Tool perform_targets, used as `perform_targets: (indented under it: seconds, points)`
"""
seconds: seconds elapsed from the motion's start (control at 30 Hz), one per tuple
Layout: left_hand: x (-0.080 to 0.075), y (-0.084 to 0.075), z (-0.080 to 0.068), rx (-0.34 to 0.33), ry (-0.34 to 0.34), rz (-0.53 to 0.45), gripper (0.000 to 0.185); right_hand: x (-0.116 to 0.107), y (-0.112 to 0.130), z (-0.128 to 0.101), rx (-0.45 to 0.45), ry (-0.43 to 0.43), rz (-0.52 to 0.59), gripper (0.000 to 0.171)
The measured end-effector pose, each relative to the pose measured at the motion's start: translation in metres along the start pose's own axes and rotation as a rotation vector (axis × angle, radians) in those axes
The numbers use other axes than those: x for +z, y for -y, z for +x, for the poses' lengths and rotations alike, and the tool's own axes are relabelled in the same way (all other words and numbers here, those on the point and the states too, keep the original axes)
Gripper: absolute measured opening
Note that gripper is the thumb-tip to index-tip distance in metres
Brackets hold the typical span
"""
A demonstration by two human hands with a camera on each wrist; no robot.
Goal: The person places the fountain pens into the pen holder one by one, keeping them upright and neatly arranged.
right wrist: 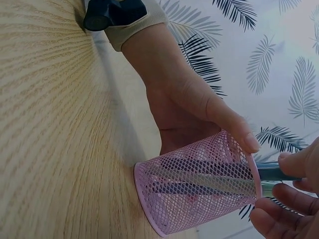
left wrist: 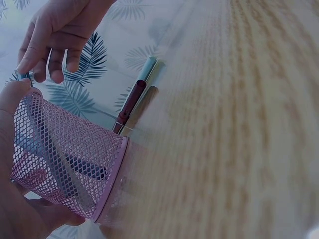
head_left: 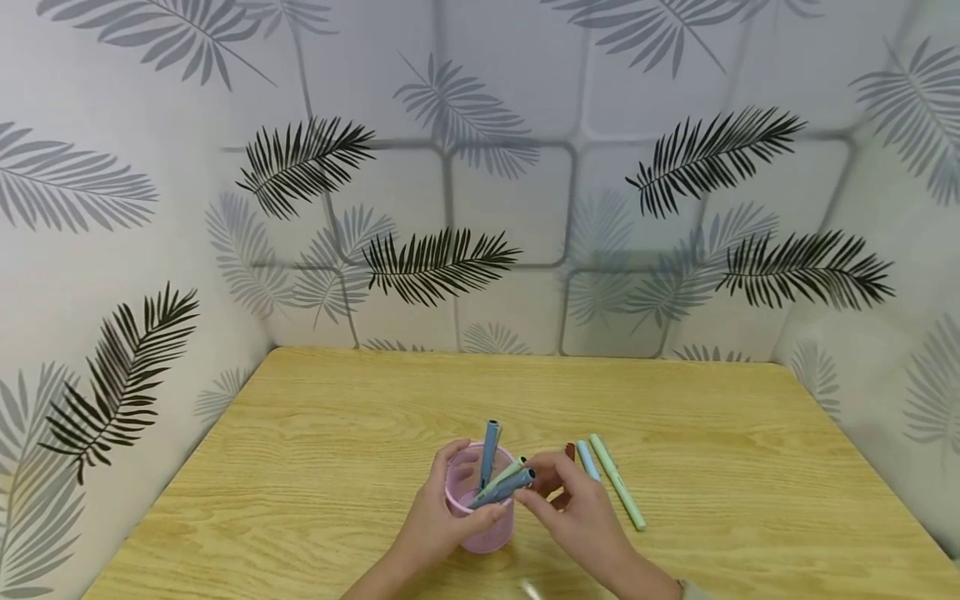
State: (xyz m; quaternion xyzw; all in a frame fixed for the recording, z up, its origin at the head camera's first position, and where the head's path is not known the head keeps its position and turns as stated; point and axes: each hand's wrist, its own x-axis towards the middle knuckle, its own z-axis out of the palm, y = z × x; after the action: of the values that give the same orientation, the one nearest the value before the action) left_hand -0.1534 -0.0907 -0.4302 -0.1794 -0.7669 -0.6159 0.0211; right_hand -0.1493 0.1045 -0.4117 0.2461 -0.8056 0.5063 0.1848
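Note:
A pink mesh pen cup (head_left: 489,540) stands on the table, my left hand (head_left: 441,518) gripping it round the side with the thumb near the rim. Inside lean a blue pen (head_left: 489,450), a light green pen (head_left: 501,477) and a second blue pen (head_left: 504,488) that slants over the right edge. The thumb and forefinger of my right hand (head_left: 585,515) pinch the top end of that slanting blue pen. In the right wrist view, the pens' lower parts (right wrist: 209,183) show through the mesh.
Right of the cup lie a dark red pen (left wrist: 132,99), partly covered by my right hand in the head view, a light blue pen (head_left: 588,460) and a light green pen (head_left: 619,487). Leaf-patterned walls (head_left: 510,208) border the wooden table (head_left: 337,433).

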Motion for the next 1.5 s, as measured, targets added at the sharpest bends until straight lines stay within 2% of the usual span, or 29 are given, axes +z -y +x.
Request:
perform_targets:
  seconds: [0.17,0.43,0.73,1.03,1.27,1.5]
  points:
    - [0.0,0.0,0.0,-0.005,0.0,0.004,0.079,-0.008,0.019,0.003,-0.058,-0.02,0.012,0.027]
    - [-0.001,0.0,0.003,0.001,0.008,0.001,0.08,-0.014,0.022,0.004,-0.043,-0.027,0.022,0.026]
    - [-0.001,0.0,0.002,0.0,0.005,0.0,0.08,-0.011,-0.016,-0.005,0.044,-0.056,-0.024,0.026]
    - [-0.001,0.001,0.001,-0.001,0.007,0.0,0.08,-0.02,-0.021,-0.005,0.109,-0.06,-0.06,0.028]
    - [0.0,0.002,0.001,-0.001,0.008,-0.004,0.08,-0.027,-0.03,-0.005,0.051,-0.089,-0.117,0.026]
    - [0.0,0.003,0.001,0.001,0.009,-0.015,0.08,-0.033,-0.043,-0.004,0.136,-0.08,-0.125,0.02]
